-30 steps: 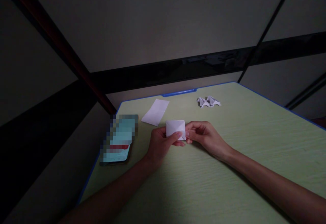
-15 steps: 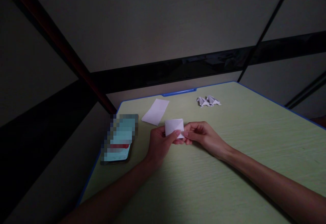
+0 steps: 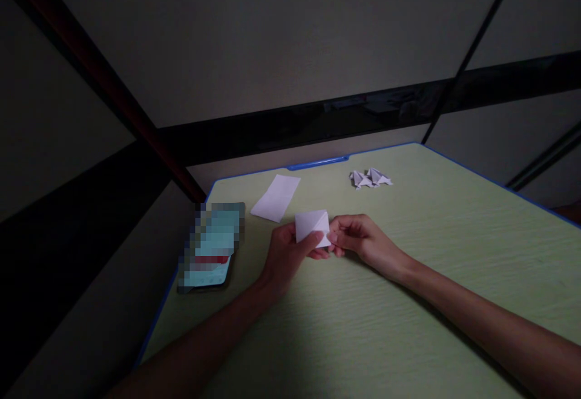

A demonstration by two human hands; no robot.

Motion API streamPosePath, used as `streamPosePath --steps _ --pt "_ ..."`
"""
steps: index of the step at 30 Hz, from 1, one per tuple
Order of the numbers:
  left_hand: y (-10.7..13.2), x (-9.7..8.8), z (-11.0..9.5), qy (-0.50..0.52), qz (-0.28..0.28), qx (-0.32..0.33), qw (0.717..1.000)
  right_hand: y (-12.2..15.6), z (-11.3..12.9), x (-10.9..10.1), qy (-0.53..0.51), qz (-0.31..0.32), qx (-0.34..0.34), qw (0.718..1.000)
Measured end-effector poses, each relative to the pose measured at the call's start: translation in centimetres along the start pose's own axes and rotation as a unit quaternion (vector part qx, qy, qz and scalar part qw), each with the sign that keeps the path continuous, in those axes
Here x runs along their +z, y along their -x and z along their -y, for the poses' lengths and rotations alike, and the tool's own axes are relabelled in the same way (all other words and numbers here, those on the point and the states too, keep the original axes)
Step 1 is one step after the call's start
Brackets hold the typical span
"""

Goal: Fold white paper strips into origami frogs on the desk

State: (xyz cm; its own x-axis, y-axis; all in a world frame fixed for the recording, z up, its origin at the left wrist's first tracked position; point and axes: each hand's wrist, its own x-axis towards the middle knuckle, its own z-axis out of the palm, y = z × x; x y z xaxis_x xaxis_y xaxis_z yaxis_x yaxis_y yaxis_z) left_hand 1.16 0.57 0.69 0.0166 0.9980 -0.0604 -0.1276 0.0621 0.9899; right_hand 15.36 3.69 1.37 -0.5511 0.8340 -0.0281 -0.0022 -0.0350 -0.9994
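I see the left hand [image 3: 284, 255] pinching folded paper [image 3: 309, 221], right hand [image 3: 365, 240] pinching its right edge; loose sheet [image 3: 276, 198] lies far left on worktop [image 3: 354, 338].

phone [image 3: 212, 244]: lit, partly pixelated | table [image 3: 454, 223]: green, blue-edged | panelling [image 3: 290, 42]: black-banded
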Motion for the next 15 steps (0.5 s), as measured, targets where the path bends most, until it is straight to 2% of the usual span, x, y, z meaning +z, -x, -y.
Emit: streamPosePath --steps 5,11,15 --pt "0.00 -0.09 -0.18 0.002 0.041 -0.004 0.999 -0.02 0.15 -0.09 0.013 0.000 0.001 1.000" --pt "0.10 0.29 -0.19 -0.059 -0.004 -0.003 0.998 0.14 0.49 -0.08 0.037 0.017 0.004 0.999" --pt "0.35 0.58 -0.46 -0.086 -0.004 0.012 0.996 0.18 0.59 0.01 0.043 0.022 0.006 0.999"
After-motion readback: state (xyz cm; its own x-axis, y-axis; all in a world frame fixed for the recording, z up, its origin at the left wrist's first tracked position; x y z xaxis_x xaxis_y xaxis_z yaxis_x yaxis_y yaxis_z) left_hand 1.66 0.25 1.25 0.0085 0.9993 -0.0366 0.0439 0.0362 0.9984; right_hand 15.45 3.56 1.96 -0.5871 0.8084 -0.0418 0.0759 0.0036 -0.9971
